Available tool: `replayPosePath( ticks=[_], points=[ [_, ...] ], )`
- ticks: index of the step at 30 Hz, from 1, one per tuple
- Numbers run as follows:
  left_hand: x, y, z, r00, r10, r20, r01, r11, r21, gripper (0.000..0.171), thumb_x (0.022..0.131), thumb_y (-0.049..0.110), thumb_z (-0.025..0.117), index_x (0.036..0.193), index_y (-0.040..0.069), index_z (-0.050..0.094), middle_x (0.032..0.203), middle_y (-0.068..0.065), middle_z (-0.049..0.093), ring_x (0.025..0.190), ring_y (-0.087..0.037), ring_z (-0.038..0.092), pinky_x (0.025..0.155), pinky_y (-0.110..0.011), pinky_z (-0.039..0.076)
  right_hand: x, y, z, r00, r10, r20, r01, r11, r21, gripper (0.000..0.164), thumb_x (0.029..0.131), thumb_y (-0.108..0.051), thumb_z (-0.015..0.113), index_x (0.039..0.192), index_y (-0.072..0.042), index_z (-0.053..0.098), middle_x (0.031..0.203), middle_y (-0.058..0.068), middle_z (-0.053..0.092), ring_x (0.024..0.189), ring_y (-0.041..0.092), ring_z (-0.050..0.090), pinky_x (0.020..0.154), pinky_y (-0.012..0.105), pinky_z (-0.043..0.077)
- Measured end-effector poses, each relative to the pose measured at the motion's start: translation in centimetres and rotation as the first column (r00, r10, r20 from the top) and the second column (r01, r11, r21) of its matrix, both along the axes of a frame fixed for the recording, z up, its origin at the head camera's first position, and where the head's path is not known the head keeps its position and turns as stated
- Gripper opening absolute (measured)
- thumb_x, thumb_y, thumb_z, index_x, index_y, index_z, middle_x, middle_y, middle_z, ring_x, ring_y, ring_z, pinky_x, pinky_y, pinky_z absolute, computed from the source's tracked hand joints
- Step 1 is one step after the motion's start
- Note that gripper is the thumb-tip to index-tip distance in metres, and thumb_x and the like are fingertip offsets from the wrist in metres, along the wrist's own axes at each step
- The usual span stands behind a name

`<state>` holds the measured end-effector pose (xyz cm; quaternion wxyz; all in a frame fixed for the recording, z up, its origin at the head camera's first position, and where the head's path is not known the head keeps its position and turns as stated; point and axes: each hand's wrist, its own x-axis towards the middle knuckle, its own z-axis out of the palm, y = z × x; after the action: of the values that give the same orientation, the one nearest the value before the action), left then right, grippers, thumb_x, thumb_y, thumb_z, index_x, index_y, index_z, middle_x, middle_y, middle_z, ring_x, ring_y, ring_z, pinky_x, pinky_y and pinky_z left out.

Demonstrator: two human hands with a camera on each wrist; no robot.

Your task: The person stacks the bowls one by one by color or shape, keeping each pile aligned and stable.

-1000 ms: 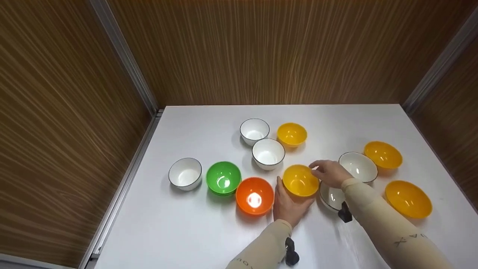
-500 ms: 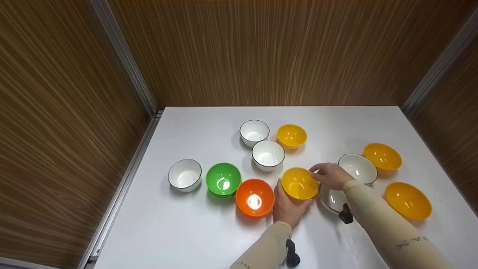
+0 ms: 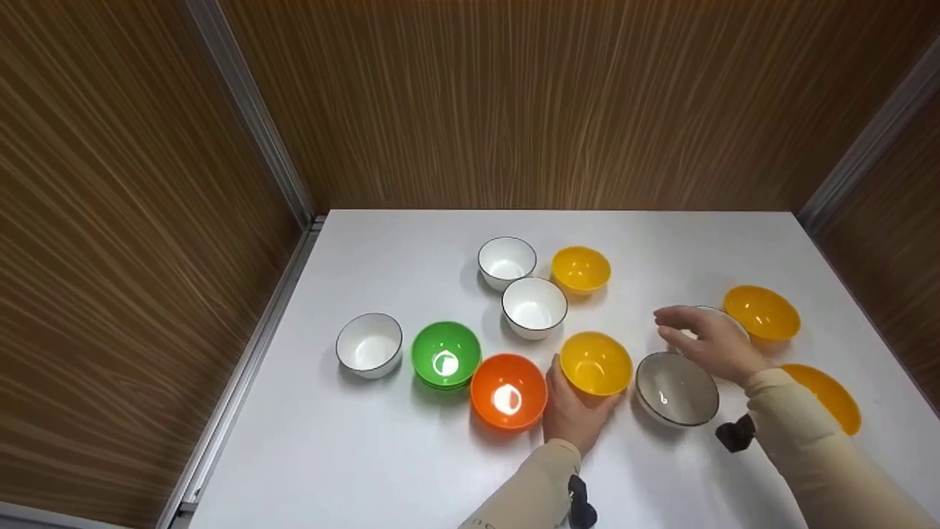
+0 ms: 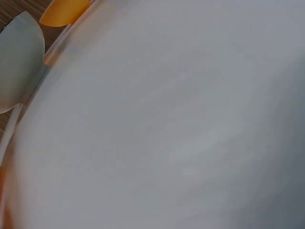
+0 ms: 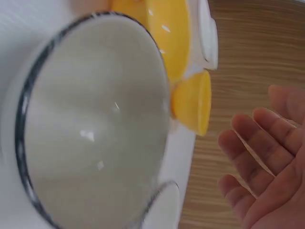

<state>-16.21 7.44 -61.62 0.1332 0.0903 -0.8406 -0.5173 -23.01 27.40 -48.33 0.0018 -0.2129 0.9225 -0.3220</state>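
"Right hand (image 3: 709, 342) has moved — off the yellow bowl (image 3: 596, 364), now near the white bowl (image 3: 677, 391)."

"Fingers?"

"Right's loosely extended, holding nothing. Left hand (image 3: 575, 419) grips the yellow bowl — between orange bowl (image 3: 509, 391) and white bowl."

Long beige sleeves (image 3: 819, 441); black lobed piece (image 3: 735, 433) on each; small dark marking (image 3: 481, 523) on left one

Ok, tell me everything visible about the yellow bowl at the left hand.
The yellow bowl is round, plain and glossy, seemingly plastic, with a smooth rim. It faces mouth up, nothing visible inside, between the orange bowl and a dark-rimmed white bowl. The left hand grips its near side; whether its base touches the table is hidden.
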Motion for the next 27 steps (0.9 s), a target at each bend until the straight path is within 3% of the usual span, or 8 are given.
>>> replayPosePath(
  ticks=[3,7,11,14,20,27],
  points=[
    [0.1,0.3,0.1,1.000,-0.014,0.023,0.014,1.000,0.016,0.112,0.056,0.055,0.079,0.143,0.015,0.021,0.136,0.002,0.036,0.121,-0.014,0.041,0.100,-0.036,0.036,0.9,2.8,0.9,0.997,-0.070,-0.014,0.070,0.998,-0.008,0.037,0.091,-0.031,0.055,0.117,-0.005,0.058,0.111,0.012,0.061,0.099,0.029,0.055,0.083,0.047,0.045],
    [0.0,0.4,0.2,0.999,-0.022,0.029,0.021,0.999,0.028,0.112,0.057,0.054,0.079,0.144,0.015,0.020,0.135,0.003,0.036,0.120,-0.013,0.040,0.101,-0.034,0.035,1.7,6.9,1.5,0.977,-0.208,0.053,0.208,0.978,0.012,0.049,0.091,-0.040,0.051,0.125,-0.004,0.052,0.117,0.017,0.057,0.102,0.034,0.051,0.083,0.045,0.044],
    [-0.2,0.4,0.3,1.000,-0.023,0.015,0.023,1.000,0.019,0.112,0.057,0.055,0.079,0.144,0.014,0.020,0.134,0.002,0.037,0.120,-0.014,0.041,0.101,-0.034,0.035,2.2,10.6,1.1,0.936,-0.333,0.119,0.328,0.943,0.057,0.066,0.091,-0.050,0.044,0.133,0.001,0.040,0.125,0.026,0.046,0.109,0.044,0.042,0.084,0.060,0.039],
    [-0.1,0.4,0.3,1.000,-0.025,0.016,0.025,1.000,0.011,0.113,0.057,0.057,0.078,0.144,0.014,0.020,0.134,0.001,0.036,0.120,-0.015,0.041,0.101,-0.035,0.035,2.6,12.6,0.2,0.909,-0.389,0.149,0.376,0.920,0.108,0.075,0.090,-0.054,0.042,0.135,0.005,0.033,0.128,0.033,0.038,0.112,0.050,0.035,0.084,0.067,0.034],
    [0.0,0.3,0.3,0.999,-0.020,0.025,0.020,1.000,0.008,0.114,0.056,0.061,0.076,0.144,0.015,0.020,0.135,0.001,0.036,0.120,-0.015,0.041,0.101,-0.035,0.035,3.4,14.7,-1.6,0.878,-0.439,0.190,0.394,0.889,0.232,0.093,0.083,-0.061,0.049,0.137,0.009,0.022,0.131,0.040,0.023,0.111,0.056,0.025,0.084,0.072,0.028],
    [0.0,0.0,0.0,1.000,-0.015,0.015,0.015,1.000,0.024,0.113,0.057,0.057,0.078,0.144,0.015,0.019,0.136,0.003,0.034,0.121,-0.014,0.040,0.101,-0.035,0.035,3.6,14.9,-3.3,0.890,-0.400,0.219,0.331,0.897,0.292,0.106,0.077,-0.062,0.058,0.138,0.011,0.013,0.129,0.045,0.014,0.111,0.060,0.018,0.084,0.074,0.021]
  ],
)
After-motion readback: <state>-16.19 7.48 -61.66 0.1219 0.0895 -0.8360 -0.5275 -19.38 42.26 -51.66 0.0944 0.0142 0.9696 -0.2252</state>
